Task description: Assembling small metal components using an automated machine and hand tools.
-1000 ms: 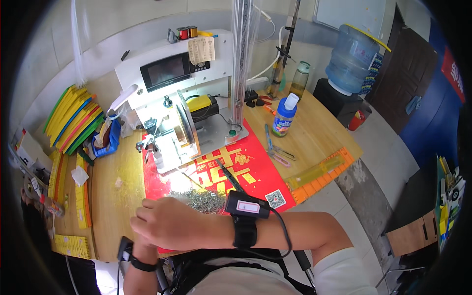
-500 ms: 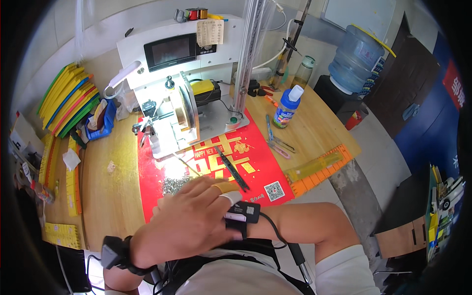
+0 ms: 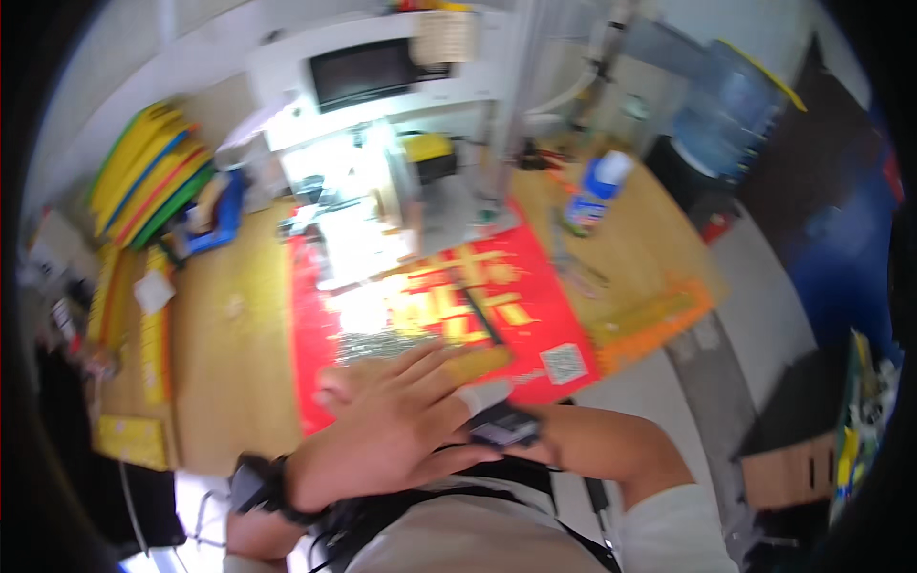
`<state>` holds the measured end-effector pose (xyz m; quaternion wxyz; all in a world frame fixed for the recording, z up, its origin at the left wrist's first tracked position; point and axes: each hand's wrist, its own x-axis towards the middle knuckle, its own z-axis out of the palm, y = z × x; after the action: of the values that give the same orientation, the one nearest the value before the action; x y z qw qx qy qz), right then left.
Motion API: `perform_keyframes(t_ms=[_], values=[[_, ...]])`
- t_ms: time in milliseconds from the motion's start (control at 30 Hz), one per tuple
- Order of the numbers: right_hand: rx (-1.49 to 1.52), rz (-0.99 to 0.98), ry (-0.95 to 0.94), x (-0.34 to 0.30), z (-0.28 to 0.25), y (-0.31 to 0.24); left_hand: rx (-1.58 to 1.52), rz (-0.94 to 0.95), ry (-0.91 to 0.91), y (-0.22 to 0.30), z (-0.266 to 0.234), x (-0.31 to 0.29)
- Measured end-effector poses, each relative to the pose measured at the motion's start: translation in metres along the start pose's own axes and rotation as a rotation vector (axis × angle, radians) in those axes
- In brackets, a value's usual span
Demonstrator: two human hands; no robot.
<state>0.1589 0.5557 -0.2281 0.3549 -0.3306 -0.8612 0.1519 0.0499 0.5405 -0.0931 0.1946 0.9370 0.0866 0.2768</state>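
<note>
My left hand [image 3: 392, 425] lies across my right wrist, a black device strapped on its own wrist. Yellow and white covers sit on two of its fingertips. Its fingers and thumb are closed about a black wrist device [image 3: 504, 426] on my right arm. Beneath it, most of my right hand [image 3: 334, 385] is hidden; only a blurred part shows at the left, so its grip is unclear. Beyond the hands, a heap of small silvery pieces [image 3: 377, 346] lies on a red printed mat [image 3: 544, 315]. Black tweezers [image 3: 479, 313] rest on the mat too.
A brightly lit machine [image 3: 449, 205] with a dark screen [image 3: 363, 74] stands behind the mat. Right of it are a blue bottle [image 3: 597, 196], hand tools [image 3: 576, 267] and an orange ruled strip [image 3: 659, 320]. Coloured foam pads [image 3: 148, 181] and a blue bin [image 3: 222, 215] stand left.
The view has shifted and blurred, so the bench and machine sit further right and higher in it. My left hand stays over my right wrist, its fingers still at the device.
</note>
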Motion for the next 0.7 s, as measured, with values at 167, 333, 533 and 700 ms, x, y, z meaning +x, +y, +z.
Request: perform_keyframes(t_ms=[167,333,533,700], values=[[0.135,-0.013,-0.022,0.007,-0.003,0.000,0.070,-0.119,0.284,-0.060,-0.021,-0.013],[0.086,0.047,-0.235,0.019,-0.082,-0.070,0.422,-0.151,0.152,-0.089,-0.013,-0.030],[-0.162,-0.346,0.053,0.100,-0.051,-0.132,0.615,-0.038,0.131,-0.104,0.012,-0.024],[-0.136,-0.479,-0.151,0.100,-0.052,-0.106,0.633,-0.111,0.038,-0.111,-0.001,-0.023]])
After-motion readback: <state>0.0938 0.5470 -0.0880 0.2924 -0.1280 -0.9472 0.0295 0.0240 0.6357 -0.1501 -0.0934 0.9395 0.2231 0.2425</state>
